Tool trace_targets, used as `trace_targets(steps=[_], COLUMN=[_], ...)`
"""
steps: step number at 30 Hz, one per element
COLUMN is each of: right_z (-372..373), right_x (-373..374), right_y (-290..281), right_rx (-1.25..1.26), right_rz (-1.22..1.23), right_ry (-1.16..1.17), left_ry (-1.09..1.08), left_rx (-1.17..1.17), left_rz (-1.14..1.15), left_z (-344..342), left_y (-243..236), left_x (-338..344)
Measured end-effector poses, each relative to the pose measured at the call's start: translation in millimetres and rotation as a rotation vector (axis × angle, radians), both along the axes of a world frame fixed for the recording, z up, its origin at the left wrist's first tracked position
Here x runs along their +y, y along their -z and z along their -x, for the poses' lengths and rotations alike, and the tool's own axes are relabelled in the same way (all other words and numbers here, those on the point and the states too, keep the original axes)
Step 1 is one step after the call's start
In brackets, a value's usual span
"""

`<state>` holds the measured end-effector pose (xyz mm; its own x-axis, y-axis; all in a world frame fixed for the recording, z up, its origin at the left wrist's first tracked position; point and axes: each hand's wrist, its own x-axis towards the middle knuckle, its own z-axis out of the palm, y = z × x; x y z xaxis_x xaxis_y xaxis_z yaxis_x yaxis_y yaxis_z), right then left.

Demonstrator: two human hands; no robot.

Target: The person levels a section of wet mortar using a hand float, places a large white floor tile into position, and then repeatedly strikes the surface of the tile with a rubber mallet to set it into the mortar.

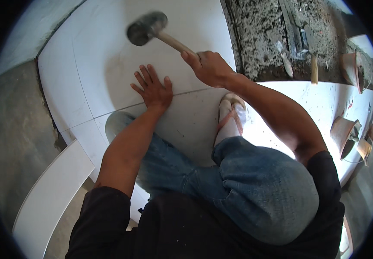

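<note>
Gripping the rubber mallet (152, 26), the right hand (212, 69) is holding it over a white floor tile (195, 21), ahead of the left hand (154, 90), which is resting open there. Adjoining tiles (61, 64) left of that hand are apparently lying set; mortar (260, 34) right of the right hand is lying untiled.

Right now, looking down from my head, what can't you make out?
All in the head view:
Black cylindrical mallet head: surface detail lost to blur.
Pale wooden mallet handle: lower end hidden by your bare right hand.
Bare left hand: palm hidden by its own back.
Rough grey mortar bed: far end cut off by the top edge.
</note>
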<state>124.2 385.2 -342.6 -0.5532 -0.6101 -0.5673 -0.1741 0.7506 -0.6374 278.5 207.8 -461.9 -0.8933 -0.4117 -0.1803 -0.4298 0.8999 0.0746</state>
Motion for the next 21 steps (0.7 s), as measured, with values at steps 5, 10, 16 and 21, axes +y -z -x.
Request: trace_targets(steps=[5,10,16,21], right_z=[10,8,-5,13], right_x=[14,11,14,12], right_y=[23,21,28,15], right_rx=[0.008,0.032,0.165,0.089], right_rz=[-0.099,-0.022,0.149,-0.038], right_ry=[-0.123,-0.023,0.065,-0.038], left_ry=[-0.004,-0.004,0.013,-0.004], left_rx=[-0.031,-0.032,0.008,0.012], left_rz=[-0.011,0.001,0.037,0.012], left_z=[0,-4,-5,-3], left_y=[1,5,4,6], left_x=[4,-1,1,0])
